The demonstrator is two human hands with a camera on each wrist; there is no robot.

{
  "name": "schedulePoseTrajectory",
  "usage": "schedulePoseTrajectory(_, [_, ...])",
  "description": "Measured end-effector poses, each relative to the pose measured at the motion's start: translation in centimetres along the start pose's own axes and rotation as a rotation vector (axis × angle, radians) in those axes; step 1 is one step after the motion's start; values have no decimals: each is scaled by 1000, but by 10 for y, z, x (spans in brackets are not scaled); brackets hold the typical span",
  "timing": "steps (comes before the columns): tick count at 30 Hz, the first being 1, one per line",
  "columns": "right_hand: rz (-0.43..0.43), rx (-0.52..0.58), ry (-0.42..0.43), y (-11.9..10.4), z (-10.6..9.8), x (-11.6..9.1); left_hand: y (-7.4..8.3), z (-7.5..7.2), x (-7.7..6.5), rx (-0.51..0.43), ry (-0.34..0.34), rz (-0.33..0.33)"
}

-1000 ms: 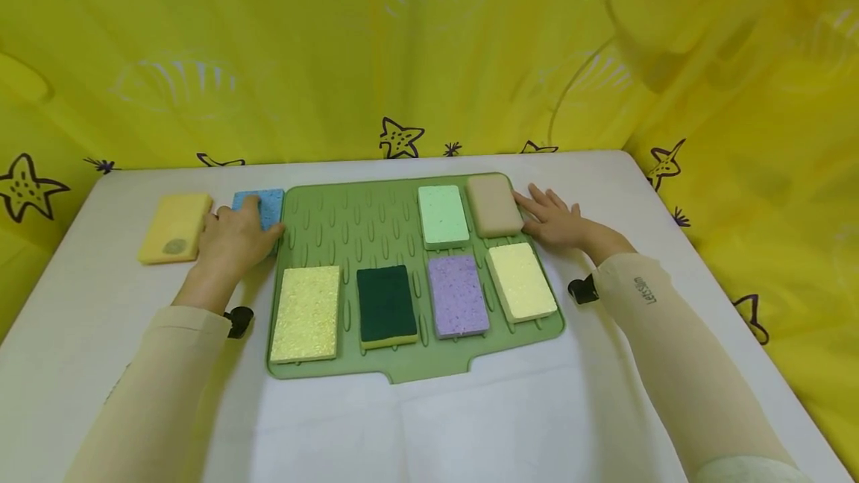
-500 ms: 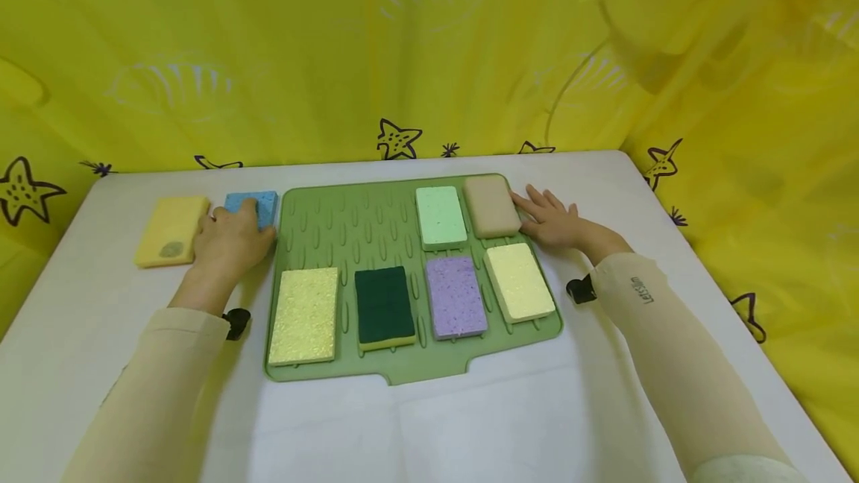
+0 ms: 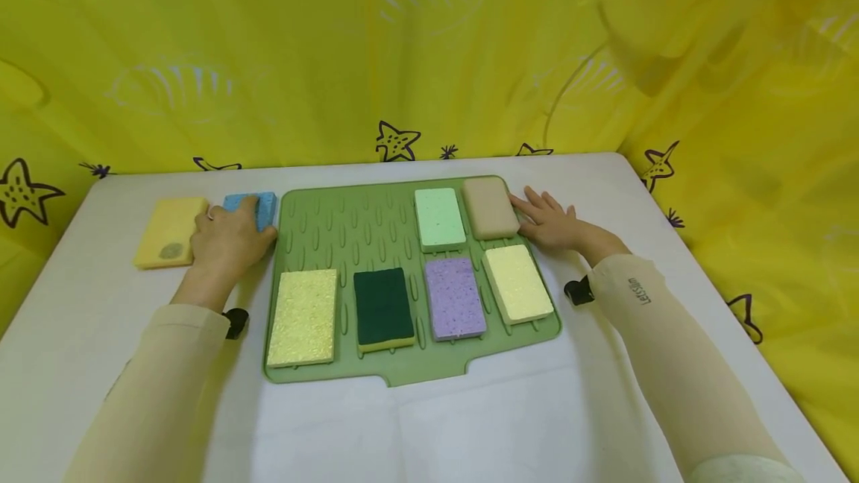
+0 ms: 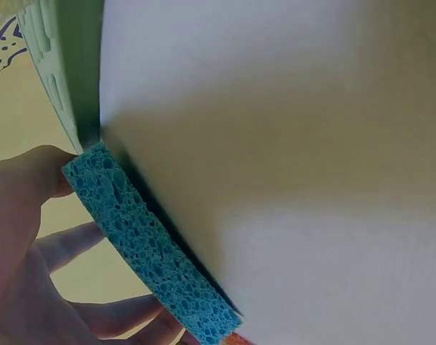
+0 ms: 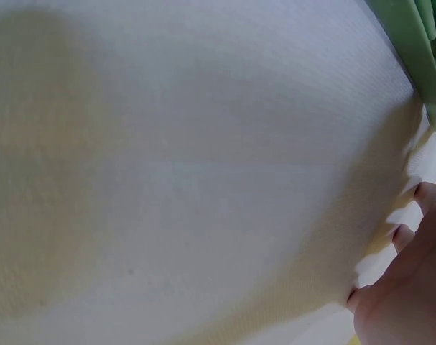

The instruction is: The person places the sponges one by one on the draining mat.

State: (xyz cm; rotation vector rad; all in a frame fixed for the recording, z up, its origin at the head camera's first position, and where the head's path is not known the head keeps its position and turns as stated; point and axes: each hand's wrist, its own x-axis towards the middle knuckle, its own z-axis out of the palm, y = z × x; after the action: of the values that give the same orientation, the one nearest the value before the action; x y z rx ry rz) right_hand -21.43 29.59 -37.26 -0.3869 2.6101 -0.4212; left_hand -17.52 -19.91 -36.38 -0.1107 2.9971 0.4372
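Note:
At the table's far left, my left hand holds a blue sponge between thumb and fingers, just off the green mat's left edge. The left wrist view shows the porous long side of this blue sponge, the thumb at one end and fingers behind it. Left of that hand lies a yellow sponge with a round dark mark. My right hand rests palm down with fingers spread at the right edge of the green mat, its fingertips beside a tan sponge.
On the mat sit a mint sponge, a speckled yellow sponge, a dark green scouring sponge, a purple sponge and a pale yellow sponge. A yellow patterned curtain hangs behind the white table.
My left hand and the blue sponge have shifted slightly left, away from the mat's edge. The right hand keeps its place; the head view has drifted a little.

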Motion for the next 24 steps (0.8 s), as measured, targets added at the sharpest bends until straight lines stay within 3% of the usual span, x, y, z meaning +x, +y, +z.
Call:
schedulePoseTrajectory(12, [-1, 3, -2, -3, -1, -2, 8, -4, -2, -30, 28, 58])
schedulePoseTrajectory(24, [9, -12, -9, -1, -2, -1, 34, -9, -1, -57, -32, 52])
